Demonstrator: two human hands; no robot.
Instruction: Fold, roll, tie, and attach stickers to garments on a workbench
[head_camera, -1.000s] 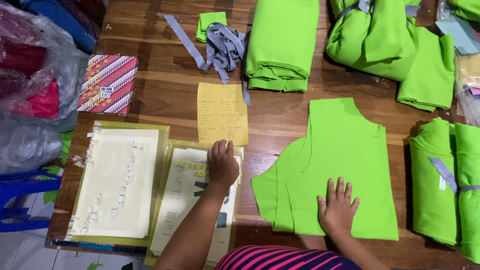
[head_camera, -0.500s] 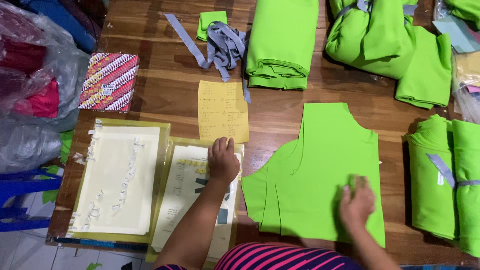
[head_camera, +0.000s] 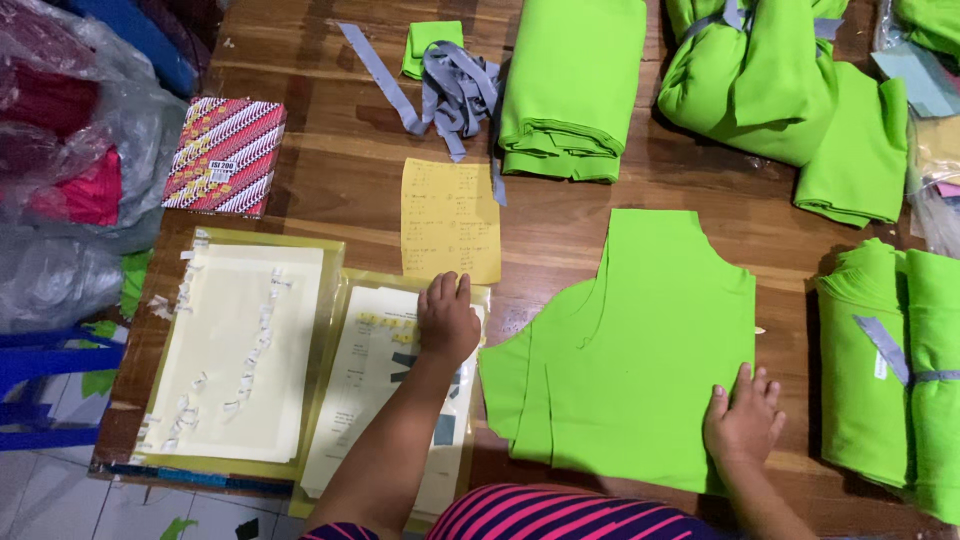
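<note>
A stack of cut lime-green fabric pieces (head_camera: 640, 340) lies flat on the wooden table (head_camera: 350, 170) in front of me. My right hand (head_camera: 745, 420) rests flat on its lower right corner, fingers spread. My left hand (head_camera: 447, 318) presses down on a printed sheet in a yellow plastic sleeve (head_camera: 385, 390), fingers together near its top edge. Just above that hand lies a yellow paper note (head_camera: 450, 220).
A second sleeve with a cream sheet (head_camera: 240, 350) lies left. A patterned red booklet (head_camera: 222, 155), grey fabric strips (head_camera: 450, 85), folded green fabric (head_camera: 570, 85), green bundles (head_camera: 780, 80) and tied green stacks (head_camera: 890, 370) ring the table. Plastic bags (head_camera: 70, 150) sit at the left edge.
My right hand lifted off the green pieces, then came down again nearer the lower right corner. The green stack shifted slightly left. My left hand stayed on the sleeve.
</note>
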